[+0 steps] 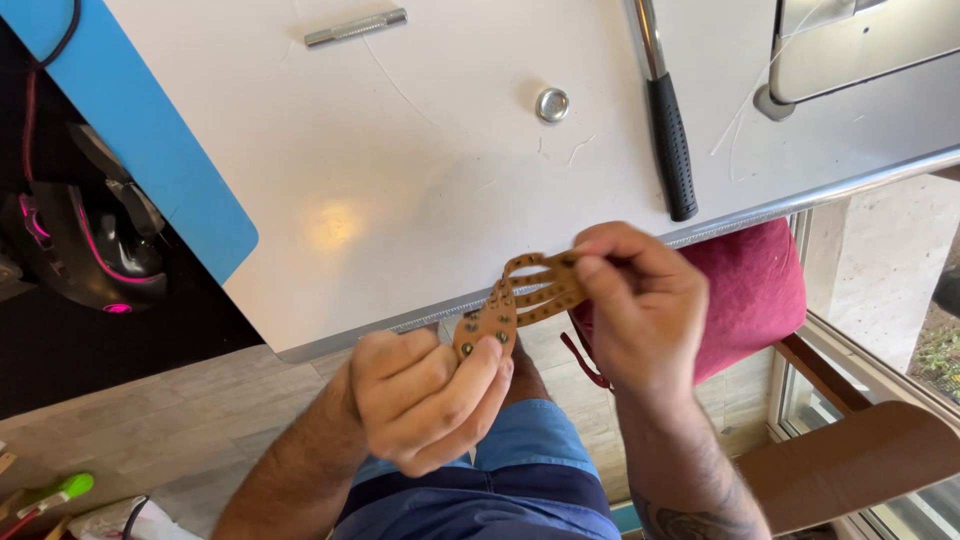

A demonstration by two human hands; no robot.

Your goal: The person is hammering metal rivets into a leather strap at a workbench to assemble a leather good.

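We hold strap (520, 298) in air between table (400, 190) edge and lap, above floor. Left hand (425, 400) fingers curled shut, thumb pinching riveted end; right hand (645, 300) fingertips closed on far end of slit bands. Risk, we judge: pinch grips small, pull apart could slip strap free, drop to floor; twist may tear thin bands. Strap: tan leather, round studs, three narrow strips, bowed

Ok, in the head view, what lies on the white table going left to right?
Blue mat → metal rod → small round metal cap → hammer → grey tray. Below the table edge, the left hand and right hand hold a studded leather strap.
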